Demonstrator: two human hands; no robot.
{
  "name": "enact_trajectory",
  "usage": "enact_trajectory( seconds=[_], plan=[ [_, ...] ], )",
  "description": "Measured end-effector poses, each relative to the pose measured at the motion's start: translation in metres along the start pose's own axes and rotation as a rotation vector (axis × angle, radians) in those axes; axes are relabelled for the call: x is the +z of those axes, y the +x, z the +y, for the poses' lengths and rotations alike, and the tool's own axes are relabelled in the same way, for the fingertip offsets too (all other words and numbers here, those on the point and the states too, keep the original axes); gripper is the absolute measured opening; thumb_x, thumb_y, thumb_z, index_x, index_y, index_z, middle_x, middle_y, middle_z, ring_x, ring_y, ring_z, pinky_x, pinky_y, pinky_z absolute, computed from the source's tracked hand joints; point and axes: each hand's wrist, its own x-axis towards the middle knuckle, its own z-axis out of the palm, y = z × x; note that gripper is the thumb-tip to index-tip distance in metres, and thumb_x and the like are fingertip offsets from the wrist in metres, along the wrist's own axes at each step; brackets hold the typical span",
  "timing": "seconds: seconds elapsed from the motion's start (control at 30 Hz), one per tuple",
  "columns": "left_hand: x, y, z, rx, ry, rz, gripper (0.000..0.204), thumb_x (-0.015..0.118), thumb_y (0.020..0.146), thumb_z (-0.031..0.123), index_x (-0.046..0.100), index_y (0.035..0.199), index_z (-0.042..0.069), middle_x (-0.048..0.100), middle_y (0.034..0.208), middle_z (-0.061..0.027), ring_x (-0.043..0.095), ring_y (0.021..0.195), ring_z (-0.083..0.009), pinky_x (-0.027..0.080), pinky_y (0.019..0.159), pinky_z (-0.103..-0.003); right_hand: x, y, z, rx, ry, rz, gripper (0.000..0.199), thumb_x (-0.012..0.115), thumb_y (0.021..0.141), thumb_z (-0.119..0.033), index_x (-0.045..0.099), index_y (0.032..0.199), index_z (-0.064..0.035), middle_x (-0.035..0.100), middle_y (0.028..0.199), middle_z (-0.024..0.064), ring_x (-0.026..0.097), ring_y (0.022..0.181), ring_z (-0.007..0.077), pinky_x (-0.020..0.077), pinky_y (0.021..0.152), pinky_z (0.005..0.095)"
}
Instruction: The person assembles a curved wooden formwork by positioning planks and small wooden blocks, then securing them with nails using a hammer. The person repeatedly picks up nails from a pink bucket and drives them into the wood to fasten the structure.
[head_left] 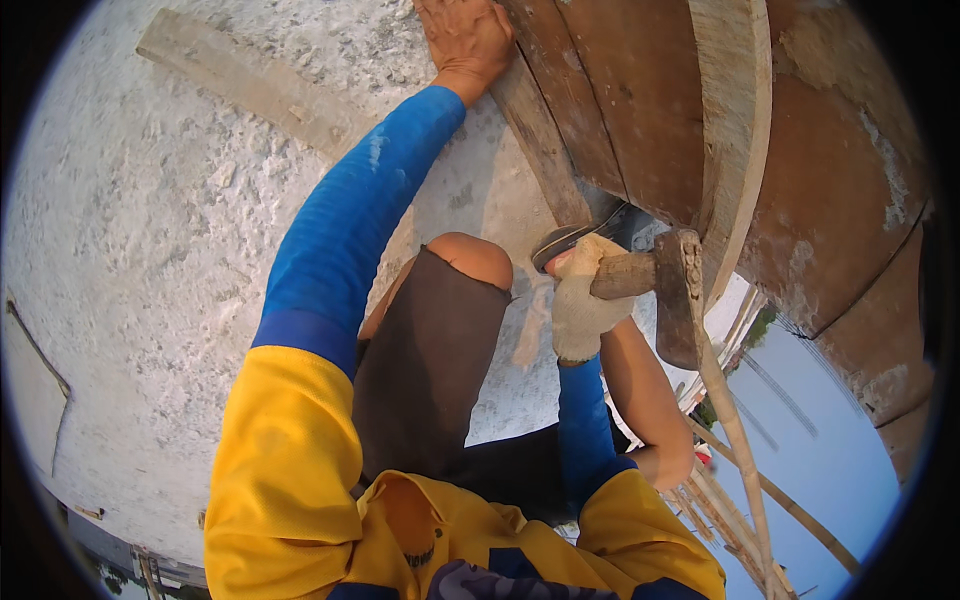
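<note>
Gripping a hammer [668, 290] by its wooden handle, the gloved right hand [583, 300] is closed tight, head sitting near the edge of the curved wooden formwork [735, 120] on the right. Bare left hand [465, 40] lies flat, fingers spread, on the far timber batten [540, 135], bracing it. Judgement: keep that brace clear of the strike line, swing short, hit square; the drop beside the bamboo poles [735, 440] leaves no slack.
</note>
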Motion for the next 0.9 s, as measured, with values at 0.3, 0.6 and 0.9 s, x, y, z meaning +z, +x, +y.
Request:
enact_trajectory(
  seconds=[0.3, 0.6, 0.9],
  plan=[
    [0.001, -0.001, 0.000, -0.007, 0.003, 0.011, 0.067, 0.055, 0.091, 0.008, 0.039, 0.153, -0.013, 0.028, 0.164, -0.0407, 0.020, 0.154, -0.0606, 0.022, 0.128, -0.062, -0.015, -0.013, 0.007, -0.002, -0.166, -0.071, 0.020, 0.075, 0.098, -0.019, 0.074, 0.101, 0.0002, 0.076, 0.087, 0.0067, 0.072, 0.077, 0.0174, 0.0557, 0.067, 0.0348],
    [-0.001, 0.007, 0.000, 0.028, 0.017, 0.069, 0.065, 0.053, 0.092, 0.008, 0.040, 0.152, -0.014, 0.030, 0.162, -0.0420, 0.022, 0.153, -0.0608, 0.022, 0.127, -0.062, 0.011, 0.008, 0.031, -0.189, -0.361, -0.218, 0.021, 0.074, 0.101, -0.026, 0.071, 0.094, -0.0056, 0.063, 0.072, -0.0035, 0.058, 0.062, 0.0058, 0.0467, 0.053, 0.0278],
    [-0.001, 0.008, 0.003, -0.027, 0.007, 0.050, 0.063, 0.052, 0.093, 0.008, 0.042, 0.152, -0.012, 0.031, 0.163, -0.0406, 0.023, 0.153, -0.0603, 0.023, 0.127, -0.062, 0.024, 0.012, 0.042, -0.063, -0.386, -0.207, 0.014, 0.073, 0.096, -0.017, 0.073, 0.091, -0.0041, 0.069, 0.077, 0.0085, 0.068, 0.070, 0.0234, 0.0523, 0.063, 0.0362]
  ],
)
